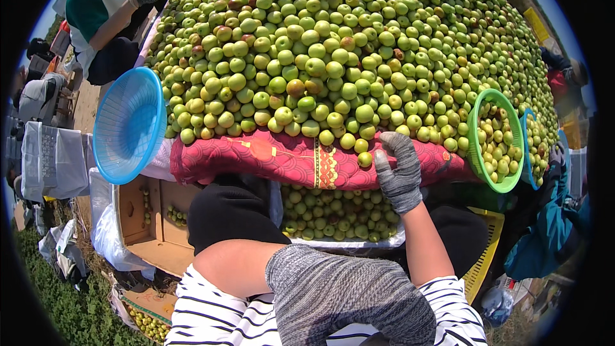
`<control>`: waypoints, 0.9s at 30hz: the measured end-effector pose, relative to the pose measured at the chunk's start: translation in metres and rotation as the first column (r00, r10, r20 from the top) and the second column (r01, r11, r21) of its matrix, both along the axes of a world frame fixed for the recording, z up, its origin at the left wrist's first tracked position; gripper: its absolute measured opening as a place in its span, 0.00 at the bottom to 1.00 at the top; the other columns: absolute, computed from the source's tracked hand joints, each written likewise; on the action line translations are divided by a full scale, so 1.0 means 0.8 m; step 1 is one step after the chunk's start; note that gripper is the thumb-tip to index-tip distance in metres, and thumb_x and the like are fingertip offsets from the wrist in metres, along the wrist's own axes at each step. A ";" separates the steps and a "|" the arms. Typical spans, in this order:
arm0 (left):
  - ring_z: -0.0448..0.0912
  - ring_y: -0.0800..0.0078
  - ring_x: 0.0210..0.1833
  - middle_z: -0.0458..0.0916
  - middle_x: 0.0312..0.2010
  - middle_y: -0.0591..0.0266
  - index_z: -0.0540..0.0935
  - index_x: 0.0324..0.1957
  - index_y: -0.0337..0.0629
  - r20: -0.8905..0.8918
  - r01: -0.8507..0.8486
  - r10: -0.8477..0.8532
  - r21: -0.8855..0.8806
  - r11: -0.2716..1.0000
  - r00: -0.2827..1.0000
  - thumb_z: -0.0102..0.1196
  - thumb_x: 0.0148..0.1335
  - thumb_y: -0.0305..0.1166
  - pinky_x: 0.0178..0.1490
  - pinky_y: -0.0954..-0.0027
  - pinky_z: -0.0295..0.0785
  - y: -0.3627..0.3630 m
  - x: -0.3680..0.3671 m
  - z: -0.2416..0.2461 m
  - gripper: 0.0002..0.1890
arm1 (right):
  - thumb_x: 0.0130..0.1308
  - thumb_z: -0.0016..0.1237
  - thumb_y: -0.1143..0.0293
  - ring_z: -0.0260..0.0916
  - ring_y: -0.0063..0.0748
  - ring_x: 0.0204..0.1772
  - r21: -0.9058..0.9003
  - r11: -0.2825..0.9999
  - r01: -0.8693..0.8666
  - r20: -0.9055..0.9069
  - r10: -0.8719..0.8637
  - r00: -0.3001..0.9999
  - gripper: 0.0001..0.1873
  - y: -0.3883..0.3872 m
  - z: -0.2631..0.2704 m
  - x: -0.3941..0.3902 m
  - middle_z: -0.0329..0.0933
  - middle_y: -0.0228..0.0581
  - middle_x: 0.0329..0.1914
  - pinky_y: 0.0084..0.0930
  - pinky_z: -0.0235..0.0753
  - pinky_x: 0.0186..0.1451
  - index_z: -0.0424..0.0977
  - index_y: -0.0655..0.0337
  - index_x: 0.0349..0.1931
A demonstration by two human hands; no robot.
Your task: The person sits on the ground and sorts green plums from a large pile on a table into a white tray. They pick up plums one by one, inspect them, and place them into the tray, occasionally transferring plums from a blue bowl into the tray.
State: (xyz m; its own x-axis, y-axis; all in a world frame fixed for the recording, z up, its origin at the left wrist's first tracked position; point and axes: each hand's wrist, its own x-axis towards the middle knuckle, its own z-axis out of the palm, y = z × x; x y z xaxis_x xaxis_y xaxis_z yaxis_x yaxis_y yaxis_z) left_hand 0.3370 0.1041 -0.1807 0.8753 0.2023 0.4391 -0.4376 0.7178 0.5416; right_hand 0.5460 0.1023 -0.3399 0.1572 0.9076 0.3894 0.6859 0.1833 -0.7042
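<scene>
A large heap of small green fruit (317,53), some with brown or reddish skin, fills the area before me. Along its near edge lies a red patterned quilted cloth (288,161). My right hand (399,170), in a grey knitted glove, is at this cloth with thumb and fingers apart, nothing between them. Just left of its thumb, a single green fruit (364,159) rests on the cloth. My left hand (355,293), in the same kind of glove, is very close to the camera, across my striped shirt; its fingers are mostly hidden. Below the cloth, a lined crate of fruit (336,216) stands between my knees.
A blue plastic basket (129,125) leans at the heap's left edge; a green basket of fruit (497,182) is at the right. An open cardboard box (158,245) stands left of my knee, a yellow crate (483,250) right. Other people work at upper left and far right.
</scene>
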 end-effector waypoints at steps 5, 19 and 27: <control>0.76 0.58 0.48 0.79 0.43 0.49 0.78 0.48 0.29 -0.010 -0.013 0.013 0.007 1.000 1.000 0.62 0.56 0.47 0.52 0.58 0.69 0.015 0.003 0.005 0.28 | 0.60 0.52 0.73 0.76 0.41 0.46 -0.017 1.000 0.013 -0.013 -0.013 1.000 0.13 0.041 -0.005 -0.006 0.76 0.46 0.43 0.33 0.76 0.52 0.75 0.65 0.45; 0.75 0.69 0.49 0.76 0.47 0.55 0.70 0.53 0.37 -0.032 0.015 -0.027 -0.317 0.948 0.999 0.69 0.53 0.40 0.53 0.67 0.70 0.055 0.031 -0.034 0.30 | 0.64 0.53 0.75 0.75 0.27 0.47 -0.083 0.978 0.190 -0.125 -0.200 0.972 0.12 0.061 -0.030 0.059 0.75 0.38 0.45 0.24 0.76 0.52 0.74 0.65 0.48; 0.75 0.62 0.38 0.72 0.42 0.43 0.69 0.46 0.35 0.022 -0.002 0.005 -0.132 0.991 1.000 0.68 0.52 0.38 0.39 0.68 0.71 0.027 0.031 -0.015 0.26 | 0.65 0.53 0.73 0.75 0.27 0.47 -0.094 0.976 0.197 -0.135 -0.209 0.969 0.12 0.053 -0.030 0.063 0.76 0.38 0.45 0.24 0.76 0.52 0.74 0.66 0.47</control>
